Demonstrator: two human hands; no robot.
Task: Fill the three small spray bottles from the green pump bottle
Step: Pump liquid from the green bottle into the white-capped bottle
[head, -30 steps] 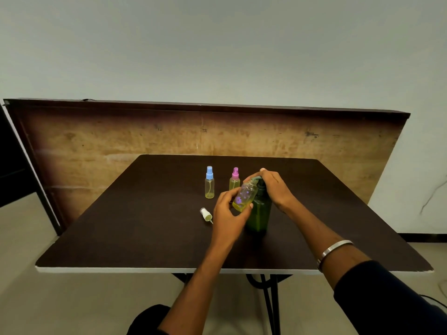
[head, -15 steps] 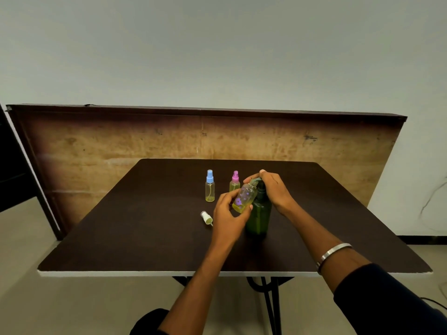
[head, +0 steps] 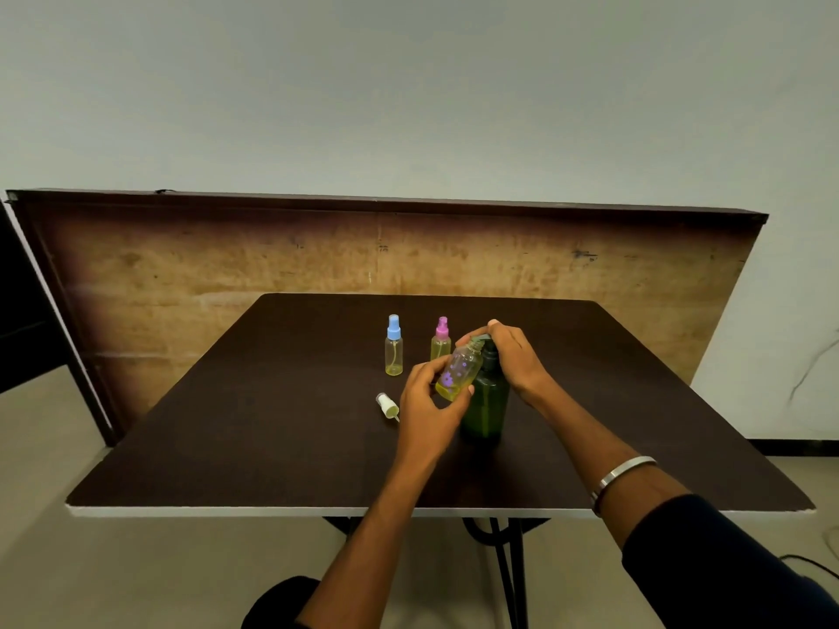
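The dark green pump bottle stands upright near the middle of the brown table. My right hand rests on top of its pump head, fingers wrapped over it. My left hand holds a small clear spray bottle with purple flowers, uncapped and tilted, its mouth under the pump spout; yellow liquid sits in its lower end. Its white spray cap lies on the table to the left. Behind stand a blue-capped spray bottle and a pink-capped one, both capped, with yellow liquid inside.
A large wooden board leans upright against the wall behind the table. The table's white front edge runs close to me, with black metal legs beneath. A metal bangle circles my right wrist.
Both hands and the bottles hold nearly the same pose over the pump bottle. The camera view has shifted slightly, so the table sits a little lower in the picture.
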